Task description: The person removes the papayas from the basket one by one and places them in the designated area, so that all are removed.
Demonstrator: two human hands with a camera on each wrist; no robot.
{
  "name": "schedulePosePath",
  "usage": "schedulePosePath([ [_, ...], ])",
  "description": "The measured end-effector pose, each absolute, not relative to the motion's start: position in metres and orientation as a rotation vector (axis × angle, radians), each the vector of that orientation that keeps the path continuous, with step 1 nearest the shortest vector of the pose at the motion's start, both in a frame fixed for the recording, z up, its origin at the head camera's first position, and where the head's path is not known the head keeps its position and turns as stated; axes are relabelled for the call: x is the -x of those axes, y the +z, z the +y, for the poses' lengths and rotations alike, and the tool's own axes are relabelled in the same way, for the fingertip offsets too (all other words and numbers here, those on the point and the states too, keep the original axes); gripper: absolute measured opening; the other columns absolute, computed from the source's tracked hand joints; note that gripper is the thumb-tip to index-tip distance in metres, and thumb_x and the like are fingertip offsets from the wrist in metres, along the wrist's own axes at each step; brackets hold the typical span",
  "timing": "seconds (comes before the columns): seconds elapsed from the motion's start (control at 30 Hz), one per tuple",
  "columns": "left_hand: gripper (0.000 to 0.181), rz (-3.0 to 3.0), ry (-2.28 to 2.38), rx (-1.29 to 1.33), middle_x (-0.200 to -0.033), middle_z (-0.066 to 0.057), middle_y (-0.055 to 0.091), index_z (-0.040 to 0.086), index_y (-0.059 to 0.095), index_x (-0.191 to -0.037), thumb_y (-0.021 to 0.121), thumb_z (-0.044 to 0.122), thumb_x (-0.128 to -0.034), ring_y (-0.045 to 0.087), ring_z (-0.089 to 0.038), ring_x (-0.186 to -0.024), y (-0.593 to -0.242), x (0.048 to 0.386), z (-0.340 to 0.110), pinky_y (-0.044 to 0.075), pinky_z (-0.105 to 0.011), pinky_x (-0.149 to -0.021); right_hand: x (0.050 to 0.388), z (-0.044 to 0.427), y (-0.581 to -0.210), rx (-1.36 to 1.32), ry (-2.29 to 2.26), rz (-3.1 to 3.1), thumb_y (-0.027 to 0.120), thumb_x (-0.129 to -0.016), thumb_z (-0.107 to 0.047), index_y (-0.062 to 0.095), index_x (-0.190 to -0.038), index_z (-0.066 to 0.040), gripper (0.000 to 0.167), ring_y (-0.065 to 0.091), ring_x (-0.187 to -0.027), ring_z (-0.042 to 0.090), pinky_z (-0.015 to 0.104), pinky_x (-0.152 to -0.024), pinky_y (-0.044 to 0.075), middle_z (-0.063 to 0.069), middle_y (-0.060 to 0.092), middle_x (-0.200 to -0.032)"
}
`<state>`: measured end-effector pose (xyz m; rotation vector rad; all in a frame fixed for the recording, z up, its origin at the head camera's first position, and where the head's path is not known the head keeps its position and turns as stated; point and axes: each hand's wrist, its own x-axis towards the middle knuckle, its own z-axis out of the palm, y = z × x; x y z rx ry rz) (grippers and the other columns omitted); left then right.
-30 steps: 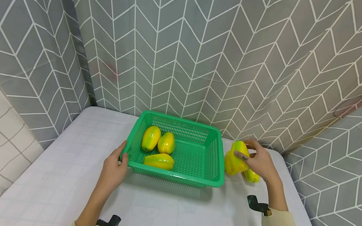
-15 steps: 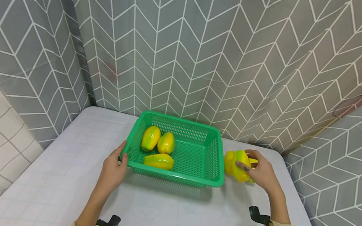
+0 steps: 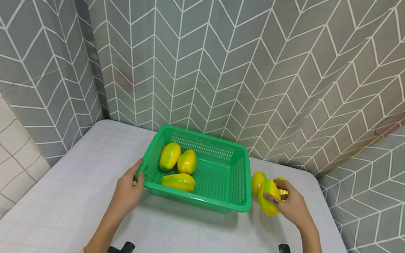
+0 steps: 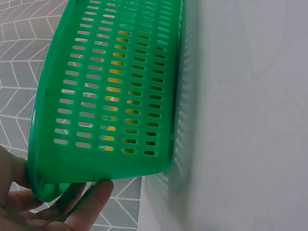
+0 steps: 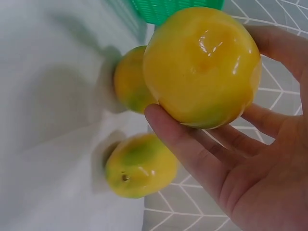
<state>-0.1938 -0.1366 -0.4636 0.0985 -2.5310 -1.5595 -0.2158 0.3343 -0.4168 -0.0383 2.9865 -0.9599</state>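
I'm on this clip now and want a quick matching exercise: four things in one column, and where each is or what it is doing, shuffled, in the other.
Things
1. Left hand
2. Green basket
3. Right hand
4. Unheld fruit nearest the basket's right side

Places and states
A. On the white tabletop, outside the basket
B. Holding a yellow-green fruit
C. Holding the basket near its front left corner
D. Three fruits lie inside, toward its left part

Right pairs: 1-C, 2-D, 3-B, 4-A
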Motion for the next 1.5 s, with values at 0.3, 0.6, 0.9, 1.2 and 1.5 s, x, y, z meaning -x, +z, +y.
schedulePosePath([
  [0.3, 0.055, -2.542, -1.554, -0.100, -0.168, -0.026, 0.038, 0.000, 0.031, -0.165, 0.039, 0.014, -0.1128, 0.042, -0.042, -0.154, -0.462, 0.194, -0.136, 0.046, -0.061, -0.118, 0.204, 0.335, -0.424, 0.004, -0.994, 2.953, 0.076, -0.097, -0.044, 0.050, -0.151, 0.001, 0.075, 0.066, -0.119, 0.044, 0.047, -0.090, 0.064, 0.029, 0.058, -0.147],
  [0.6, 0.055, -2.548, -1.550, -0.093, -0.169, -0.026, 0.037, 0.000, 0.031, -0.165, 0.038, 0.015, -0.1131, 0.037, -0.042, -0.157, -0.463, 0.193, -0.137, 0.041, -0.060, -0.122, 0.193, 0.335, -0.434, 0.002, -1.020, 2.917, 0.077, -0.096, -0.041, 0.049, -0.152, -0.003, 0.073, 0.066, -0.119, 0.041, 0.046, -0.090, 0.064, 0.027, 0.058, -0.148],
  [0.9, 0.055, -2.546, -1.550, -0.088, -0.169, -0.025, 0.037, 0.000, 0.031, -0.165, 0.038, 0.014, -0.1131, 0.036, -0.042, -0.158, -0.464, 0.193, -0.137, 0.040, -0.060, -0.122, 0.188, 0.333, -0.446, 0.006, -1.049, 2.865, 0.078, -0.095, -0.039, 0.048, -0.153, -0.003, 0.074, 0.066, -0.117, 0.036, 0.042, -0.089, 0.064, 0.024, 0.057, -0.151],
  [1.2, 0.055, -2.550, -1.554, -0.086, -0.169, -0.025, 0.036, 0.000, 0.030, -0.165, 0.039, 0.013, -0.1129, 0.037, -0.042, -0.157, -0.464, 0.194, -0.137, 0.041, -0.060, -0.121, 0.189, 0.332, -0.453, -0.011, -1.016, 2.858, 0.079, -0.094, -0.039, 0.050, -0.152, -0.001, 0.075, 0.067, -0.113, 0.034, 0.042, -0.087, 0.063, 0.024, 0.058, -0.150],
  [1.5, 0.055, -2.547, -1.554, -0.088, -0.169, -0.026, 0.037, 0.000, 0.030, -0.165, 0.038, 0.013, -0.1129, 0.037, -0.043, -0.157, -0.464, 0.193, -0.137, 0.041, -0.060, -0.121, 0.191, 0.332, -0.458, -0.028, -1.007, 2.842, 0.079, -0.093, -0.039, 0.050, -0.151, -0.001, 0.075, 0.066, -0.112, 0.032, 0.040, -0.084, 0.063, 0.024, 0.058, -0.148],
])
